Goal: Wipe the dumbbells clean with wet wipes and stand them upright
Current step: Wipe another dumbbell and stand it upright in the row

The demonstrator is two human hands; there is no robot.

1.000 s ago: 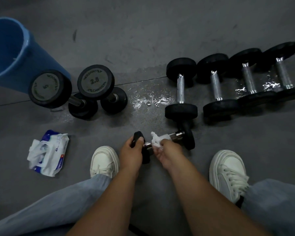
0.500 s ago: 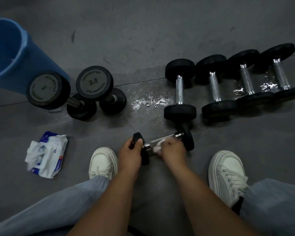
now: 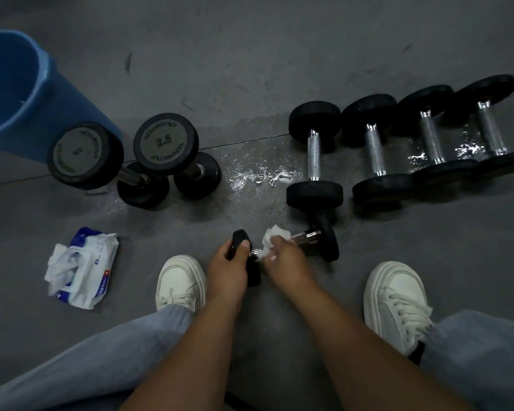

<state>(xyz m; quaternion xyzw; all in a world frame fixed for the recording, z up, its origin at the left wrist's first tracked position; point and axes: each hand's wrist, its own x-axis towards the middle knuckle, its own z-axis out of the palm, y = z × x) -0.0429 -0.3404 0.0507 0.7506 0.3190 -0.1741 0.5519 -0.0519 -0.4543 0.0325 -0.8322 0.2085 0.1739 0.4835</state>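
A small black dumbbell [image 3: 327, 240] lies across the floor between my feet. My left hand [image 3: 229, 265] grips its left end weight. My right hand [image 3: 285, 259] holds a white wet wipe [image 3: 275, 234] wrapped on the chrome handle near the left end. Two dumbbells [image 3: 165, 143] stand upright at the left beside each other. Several more dumbbells [image 3: 313, 149] lie flat in a row at the right.
A blue bucket [image 3: 15, 93] stands at the far left behind the upright dumbbells. An opened pack of wet wipes [image 3: 80, 268] lies on the floor left of my left shoe [image 3: 180, 281]. Wet patches [image 3: 258, 176] shine on the grey floor. My right shoe [image 3: 395, 301] is at the right.
My right hand slid the wipe along the handle toward the right and then back to the left end. My left hand kept its grip on the end weight.
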